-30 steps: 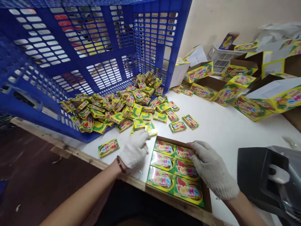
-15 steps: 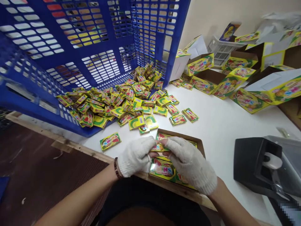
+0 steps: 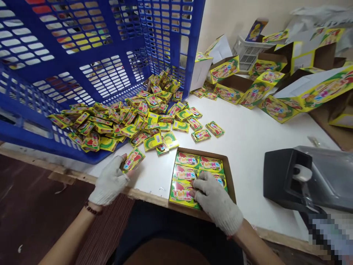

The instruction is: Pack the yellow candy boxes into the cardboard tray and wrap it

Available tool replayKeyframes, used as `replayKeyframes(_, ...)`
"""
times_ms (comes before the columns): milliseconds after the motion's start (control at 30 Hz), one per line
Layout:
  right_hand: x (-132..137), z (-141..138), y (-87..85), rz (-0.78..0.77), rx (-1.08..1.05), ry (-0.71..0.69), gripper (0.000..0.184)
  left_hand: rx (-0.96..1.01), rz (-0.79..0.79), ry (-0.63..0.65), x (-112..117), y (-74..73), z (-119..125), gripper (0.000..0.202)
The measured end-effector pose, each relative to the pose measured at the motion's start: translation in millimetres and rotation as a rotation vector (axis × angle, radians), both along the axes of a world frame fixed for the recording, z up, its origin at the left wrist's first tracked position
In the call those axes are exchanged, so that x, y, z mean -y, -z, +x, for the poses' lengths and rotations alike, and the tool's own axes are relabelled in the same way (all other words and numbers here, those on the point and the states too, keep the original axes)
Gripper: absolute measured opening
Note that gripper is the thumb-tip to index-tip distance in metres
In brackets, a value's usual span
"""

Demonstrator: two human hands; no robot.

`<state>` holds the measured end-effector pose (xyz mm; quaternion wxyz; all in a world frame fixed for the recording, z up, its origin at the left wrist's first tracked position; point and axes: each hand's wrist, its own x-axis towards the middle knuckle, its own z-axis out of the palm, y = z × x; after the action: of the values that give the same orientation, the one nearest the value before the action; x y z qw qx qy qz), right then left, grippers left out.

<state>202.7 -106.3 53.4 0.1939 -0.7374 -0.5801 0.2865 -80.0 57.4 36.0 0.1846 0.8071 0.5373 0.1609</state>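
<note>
Both hands wear white knit gloves. My left hand (image 3: pixel 110 181) sits at the table's front edge and grips a single yellow candy packet (image 3: pixel 133 159) that lies apart from the pile. My right hand (image 3: pixel 213 200) rests with its fingers down flat on the packets packed in a shallow brown cardboard tray (image 3: pixel 230 173), over the tray's near right part. The tray holds rows of yellow-green "TWINS" packets (image 3: pixel 187 159). A heap of loose packets (image 3: pixel 138 117) spills from a tipped blue plastic crate (image 3: pixel 82 55) just beyond my hands.
Open yellow printed cartons (image 3: pixel 264 92) are strewn at the back right of the white table (image 3: pixel 253 140), with a white basket (image 3: pixel 248 51) behind them. A black machine (image 3: pixel 292 176) stands at the right. A wooden strip edges the table front.
My left hand has left the tray and moved left to the lone packet, closing on it. My right hand has dropped onto the tray's packets. The view has shifted left.
</note>
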Motion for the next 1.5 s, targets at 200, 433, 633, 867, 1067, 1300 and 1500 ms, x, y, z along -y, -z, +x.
replayKeyframes(200,4,1,-7.6,0.171,-0.074,0.05,0.028,0.457,0.15,0.252,52,-18.2,82,0.059)
replayKeyframes(433,-14,22,-22.7,0.26,-0.149,0.118,0.04,0.495,0.282,0.492,47,-8.7,122,0.05)
replayKeyframes(633,-43,47,-8.4,0.13,-0.04,-0.107,0.03,0.066,0.265,0.113,-37,12.7,85,0.031)
replayKeyframes(867,-59,14,11.6,0.203,0.25,-0.163,0.012,-0.144,0.258,0.141,-67,38.9,90,0.032)
replayKeyframes(1067,-55,31,9.4,0.562,0.054,-0.013,0.038,0.029,0.245,0.193,-61,16.5,91,0.026)
replayKeyframes(1300,-54,36,-5.7,0.698,-0.09,0.078,0.034,0.473,0.201,0.631,-4,-24.9,137,0.027)
replayKeyframes(1500,-62,39,20.8,0.422,-0.121,0.299,0.021,0.114,0.311,0.523,3,-14.1,162,0.016)
